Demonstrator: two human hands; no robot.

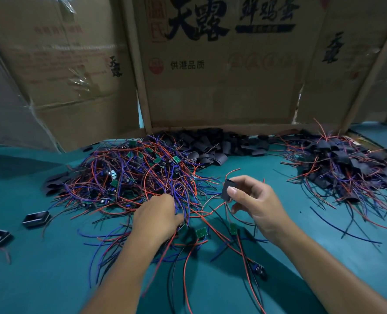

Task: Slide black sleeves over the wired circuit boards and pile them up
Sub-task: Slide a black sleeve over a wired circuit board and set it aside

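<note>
Your right hand (253, 201): raised over the middle of the green table (40, 268), thumb and fingers pinching one black sleeve (228, 189), upright, with thin red wires trailing from around it.

Your left hand (158, 216): knuckles up, fingers curled down into the near edge of the tangle of wired circuit boards (129, 177); whether they have closed on a wire or board you cannot tell from here.

Tangle of wired circuit boards: left of centre, red, blue and black leads, small green boards showing through.

Loose green boards (201, 232): a few lying just in front of your hands, toward the near edge, wires attached.

Heap of empty black sleeves (213, 143): along the far edge, against the cardboard box (222, 87).

Pile of sleeved boards (346, 164): far right corner, wires sticking out, well apart from the tangle.

Two small black open cases (36, 219): near the left edge.
</note>
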